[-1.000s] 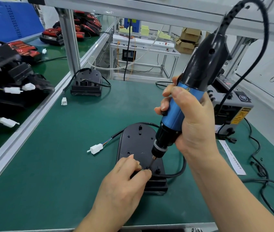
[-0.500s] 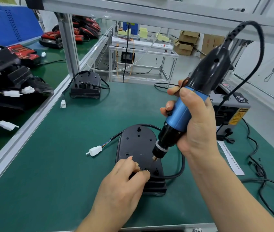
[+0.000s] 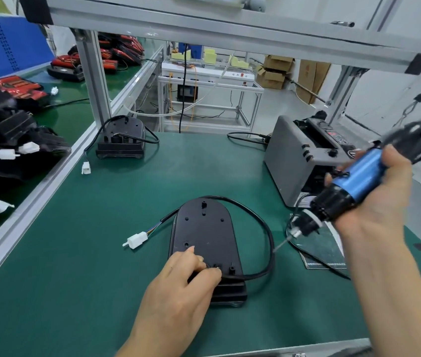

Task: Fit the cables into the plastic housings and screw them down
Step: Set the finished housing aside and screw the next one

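one housing [image 3: 204, 228] lies flat on the bench [image 3: 88, 292], near end toward you: rigid, light plastic, likely to skate, so pin it at that end, where your left hand [image 3: 178, 292] curls its fingers onto it. its cable [image 3: 268, 240] looks stiff, looping right; the connector [image 3: 137, 239] lies left. the grey box [image 3: 289, 161] crowds your right side, where your right hand [image 3: 376, 202] clenches the driver [image 3: 353, 181], bit clear of the housing.

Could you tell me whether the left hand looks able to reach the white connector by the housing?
Probably yes. The connector lies on bare mat just left of the housing, with nothing between it and the left hand, which holds the housing's near end and would only need to let go.
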A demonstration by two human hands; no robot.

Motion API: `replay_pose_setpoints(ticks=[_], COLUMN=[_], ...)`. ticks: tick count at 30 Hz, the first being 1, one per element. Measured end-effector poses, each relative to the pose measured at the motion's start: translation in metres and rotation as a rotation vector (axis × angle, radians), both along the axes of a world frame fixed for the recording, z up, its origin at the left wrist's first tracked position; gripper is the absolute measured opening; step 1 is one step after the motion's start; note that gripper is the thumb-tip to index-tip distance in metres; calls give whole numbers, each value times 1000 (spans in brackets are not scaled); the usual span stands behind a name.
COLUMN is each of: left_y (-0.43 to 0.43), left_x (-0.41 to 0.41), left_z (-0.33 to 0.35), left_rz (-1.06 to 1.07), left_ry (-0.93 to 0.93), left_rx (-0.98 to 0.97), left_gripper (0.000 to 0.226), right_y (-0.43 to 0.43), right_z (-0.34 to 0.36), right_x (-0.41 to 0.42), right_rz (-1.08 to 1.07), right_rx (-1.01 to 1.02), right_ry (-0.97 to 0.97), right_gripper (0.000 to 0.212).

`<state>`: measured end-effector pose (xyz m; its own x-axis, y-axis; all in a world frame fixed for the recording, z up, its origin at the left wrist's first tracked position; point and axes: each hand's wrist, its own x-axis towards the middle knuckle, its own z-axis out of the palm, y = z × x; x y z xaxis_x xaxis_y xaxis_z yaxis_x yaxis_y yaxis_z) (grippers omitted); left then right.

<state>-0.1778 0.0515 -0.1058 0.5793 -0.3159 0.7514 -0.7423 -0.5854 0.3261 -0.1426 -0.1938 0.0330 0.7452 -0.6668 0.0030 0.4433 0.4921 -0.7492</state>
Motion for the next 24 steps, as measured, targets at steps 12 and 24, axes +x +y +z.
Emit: replay_pose_setpoints(ticks=[12, 24], left_y=[-2, -3], left_x=[3, 3], left_z=[-5, -3], left_rz=[8, 8], left_ry=[-53, -58], left_rx=[-25, -36], left_gripper=[10, 9], right_y=[-81, -106], right_z=[-63, -89], right_x=[-25, -9], right_rz=[-178, -52], right_rx=[-71, -368], right_ry=[515, 833], right_gripper=[22, 39])
